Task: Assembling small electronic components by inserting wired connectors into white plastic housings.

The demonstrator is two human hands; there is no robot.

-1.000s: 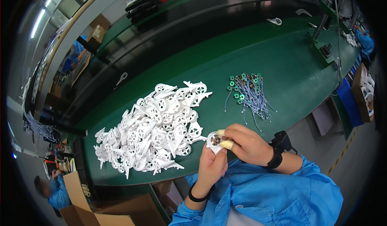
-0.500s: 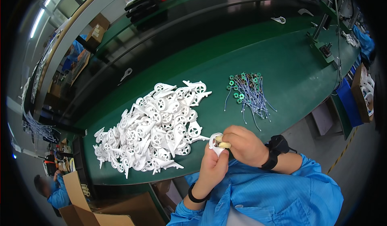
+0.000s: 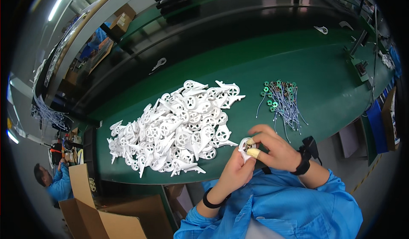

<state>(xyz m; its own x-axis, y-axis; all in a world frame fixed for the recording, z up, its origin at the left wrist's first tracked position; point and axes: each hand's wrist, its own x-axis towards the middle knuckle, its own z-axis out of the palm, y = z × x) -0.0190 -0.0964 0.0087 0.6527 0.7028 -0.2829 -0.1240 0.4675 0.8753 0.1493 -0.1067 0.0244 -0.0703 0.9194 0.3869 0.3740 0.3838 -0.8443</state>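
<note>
My left hand (image 3: 237,169) is closed round a white plastic housing (image 3: 243,148) with a round end and a tapering tail, held just over the bench's near edge. My right hand (image 3: 276,150) is at the round end; its thumb and index finger, both in pale yellow finger cots, press on the ring, and another finger is lifted off. Something small and dark shows inside the ring, too small to name. Left of my hands lies a heap of similar white housings (image 3: 183,137). Beyond my right hand rests a bundle of thin bluish wires (image 3: 288,104) with green ring-shaped ends.
The green bench (image 3: 336,81) curves away to the right, with a green metal stand (image 3: 358,66) at its far right. Single white housings lie farther back, one at the left (image 3: 159,64). An open cardboard box (image 3: 121,226) stands below at the left, near a seated person (image 3: 57,183).
The view has swung, shifting the whole scene rightward. My right thumb and index finger have spread apart on the ring, and another finger has lifted. The left hand keeps its hold on the housing.
</note>
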